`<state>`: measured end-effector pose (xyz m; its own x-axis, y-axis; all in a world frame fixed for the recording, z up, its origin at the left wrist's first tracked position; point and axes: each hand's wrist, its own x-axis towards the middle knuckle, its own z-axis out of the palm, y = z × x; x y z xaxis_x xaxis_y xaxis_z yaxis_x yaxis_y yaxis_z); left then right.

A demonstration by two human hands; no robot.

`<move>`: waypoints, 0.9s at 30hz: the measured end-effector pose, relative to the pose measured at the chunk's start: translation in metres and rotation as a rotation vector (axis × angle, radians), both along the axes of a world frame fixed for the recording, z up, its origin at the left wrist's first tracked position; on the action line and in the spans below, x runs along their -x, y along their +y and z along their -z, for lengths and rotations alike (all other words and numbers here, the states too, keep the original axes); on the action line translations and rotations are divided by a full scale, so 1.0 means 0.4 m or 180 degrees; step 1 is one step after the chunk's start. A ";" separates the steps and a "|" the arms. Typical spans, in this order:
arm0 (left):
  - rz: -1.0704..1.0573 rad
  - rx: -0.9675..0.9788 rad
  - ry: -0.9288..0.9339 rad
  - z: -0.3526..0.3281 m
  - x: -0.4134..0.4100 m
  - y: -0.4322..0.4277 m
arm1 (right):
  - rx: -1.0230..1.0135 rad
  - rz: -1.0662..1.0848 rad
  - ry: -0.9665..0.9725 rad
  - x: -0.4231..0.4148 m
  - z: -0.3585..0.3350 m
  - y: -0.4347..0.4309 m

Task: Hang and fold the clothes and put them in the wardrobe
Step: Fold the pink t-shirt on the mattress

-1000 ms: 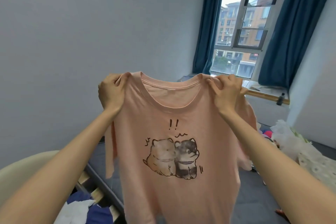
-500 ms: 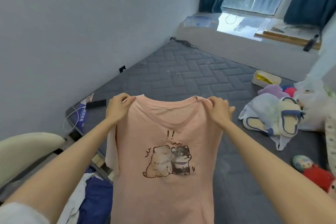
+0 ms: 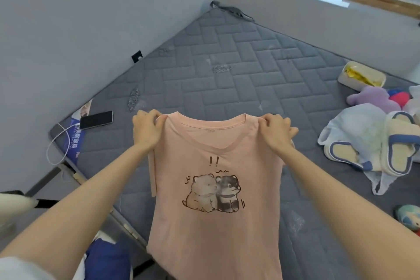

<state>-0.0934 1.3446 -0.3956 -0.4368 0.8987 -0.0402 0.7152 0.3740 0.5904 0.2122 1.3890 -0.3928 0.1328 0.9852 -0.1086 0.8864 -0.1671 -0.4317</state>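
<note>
A pink T-shirt point(image 3: 216, 229) with a print of two cartoon dogs hangs in front of me, front side facing me, over the near edge of a grey quilted mattress point(image 3: 227, 70). My left hand point(image 3: 146, 130) grips its left shoulder seam and my right hand point(image 3: 276, 133) grips its right shoulder seam, so the collar is stretched level between them. The left sleeve hangs folded behind the shirt's edge. The hem runs out of view at the bottom.
A phone point(image 3: 96, 120) with a white cable lies at the mattress's left corner. On the right lie a white bag with slippers point(image 3: 400, 157), plush toys point(image 3: 372, 98) and a plastic box point(image 3: 361, 75). Blue clothing point(image 3: 109, 261) sits at bottom left beside a cream chair point(image 3: 13, 206).
The view tilted down from the window to the mattress. Both hands lowered the shirt, still held by its shoulders, toward the mattress.
</note>
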 end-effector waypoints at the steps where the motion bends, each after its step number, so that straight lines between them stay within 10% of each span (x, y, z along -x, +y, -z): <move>1: -0.0023 0.0073 0.0097 0.020 0.003 0.027 | -0.0024 0.0047 -0.0098 0.009 0.022 0.023; 10: -0.0189 0.0419 -0.1067 0.227 -0.005 0.227 | 0.0140 0.1059 0.0798 0.058 0.252 0.176; 17: 0.0385 0.0554 -0.1945 0.407 -0.015 0.295 | 0.0909 0.0131 0.2175 0.099 0.411 0.216; 27: 0.0924 0.0762 -0.1199 0.623 0.013 0.013 | 0.1484 -0.0142 0.1636 0.110 0.582 0.031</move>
<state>-0.0987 1.3500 -0.6448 -0.0870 0.9268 -0.3652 0.5643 0.3480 0.7487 0.1682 1.4015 -0.6258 -0.0882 0.8237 -0.5601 0.5991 -0.4054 -0.6904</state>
